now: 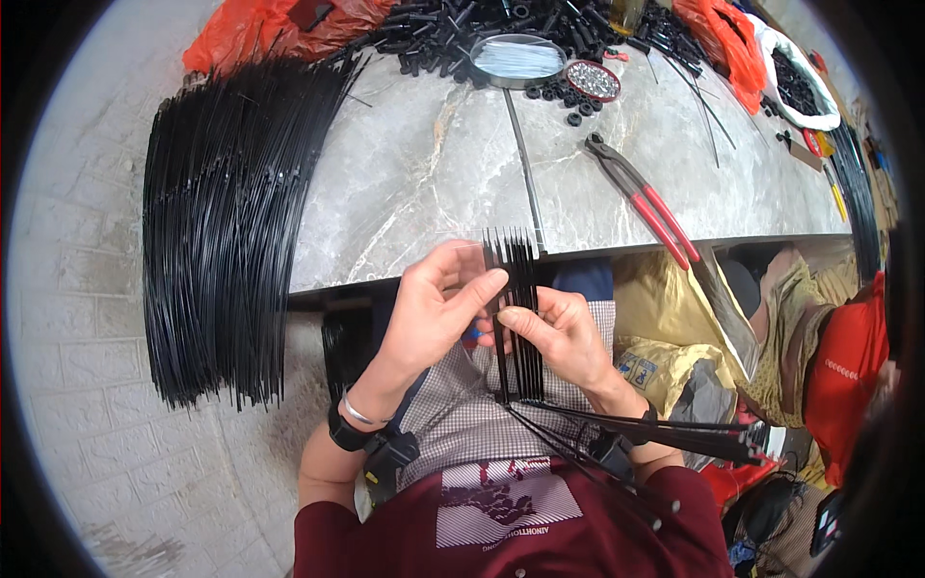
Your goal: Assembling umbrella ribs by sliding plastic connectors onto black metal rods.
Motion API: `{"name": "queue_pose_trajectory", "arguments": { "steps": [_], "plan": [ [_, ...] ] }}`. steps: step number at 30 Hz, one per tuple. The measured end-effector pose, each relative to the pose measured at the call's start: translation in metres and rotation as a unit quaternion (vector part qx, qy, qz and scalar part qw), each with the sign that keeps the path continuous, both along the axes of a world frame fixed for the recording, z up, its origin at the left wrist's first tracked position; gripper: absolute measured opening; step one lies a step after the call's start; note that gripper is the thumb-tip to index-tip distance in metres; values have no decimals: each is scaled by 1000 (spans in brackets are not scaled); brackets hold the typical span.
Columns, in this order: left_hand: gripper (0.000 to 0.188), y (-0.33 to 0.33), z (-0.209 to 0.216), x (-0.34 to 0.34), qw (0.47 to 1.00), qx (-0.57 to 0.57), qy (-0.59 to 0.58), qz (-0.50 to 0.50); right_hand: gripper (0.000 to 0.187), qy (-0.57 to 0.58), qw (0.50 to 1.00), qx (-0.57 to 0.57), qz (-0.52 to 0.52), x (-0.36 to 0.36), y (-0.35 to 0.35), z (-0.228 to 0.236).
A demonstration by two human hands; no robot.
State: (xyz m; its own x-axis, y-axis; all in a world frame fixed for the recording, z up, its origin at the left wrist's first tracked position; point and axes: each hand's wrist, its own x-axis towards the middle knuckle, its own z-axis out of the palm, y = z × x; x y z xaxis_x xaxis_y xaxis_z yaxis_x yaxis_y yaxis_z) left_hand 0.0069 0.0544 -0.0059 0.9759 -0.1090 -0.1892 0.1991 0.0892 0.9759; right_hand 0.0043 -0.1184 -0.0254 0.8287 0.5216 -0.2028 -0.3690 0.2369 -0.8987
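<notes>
Between my two hands, in front of my lap, a flat row of thin black rods stands upright with its tips pointing at the table. My right hand is closed round the row, the thumb pressed across its front. At the row's left edge, near the tips, my left hand is closed with its thumb on the rods and fingers behind them. A fine pale wire shows by the left fingertips; how it meets the rods is too small to tell. More black rods slant away under my right forearm.
On the grey marbled table lie red-handled pincers, a tin of white sticks, a dish of small metal pieces and heaped black fittings. A large stack of black rods overhangs the left edge. Yellow sacks sit right.
</notes>
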Motion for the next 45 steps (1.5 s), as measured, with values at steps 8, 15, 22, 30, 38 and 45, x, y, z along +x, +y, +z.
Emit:
{"name": "queue_pose_trajectory", "arguments": {
  "steps": [8, 15, 22, 30, 38, 45],
  "plan": [
    [14, 3, -1, -2, 999, -26, 9, 29, 18, -5, 1000, 11, -9, 0, 3, -4],
    [13, 4, -2, 2, 1000, -5, 5, 27, 14, -14, 1000, 6, 1, 4, 3, -7],
    [13, 4, -5, 2, 1000, -6, 6, 27, 12, 7, 1000, 13, -10, 5, 2, -10],
    [13, 2, -4, 1, 1000, -21, 1, 23, 14, 12, 1000, 14, 0, 4, -1, -8],
    [28, 7, 10, 8, 996, 8, -53, 77, 11, 30, 999, 9, -17, 1, -3, -6],
    [17, 9, 11, 22, 994, 25, -60, 82, 10, 23, 1000, 0, -8, 5, -2, -8]
  ]
}}
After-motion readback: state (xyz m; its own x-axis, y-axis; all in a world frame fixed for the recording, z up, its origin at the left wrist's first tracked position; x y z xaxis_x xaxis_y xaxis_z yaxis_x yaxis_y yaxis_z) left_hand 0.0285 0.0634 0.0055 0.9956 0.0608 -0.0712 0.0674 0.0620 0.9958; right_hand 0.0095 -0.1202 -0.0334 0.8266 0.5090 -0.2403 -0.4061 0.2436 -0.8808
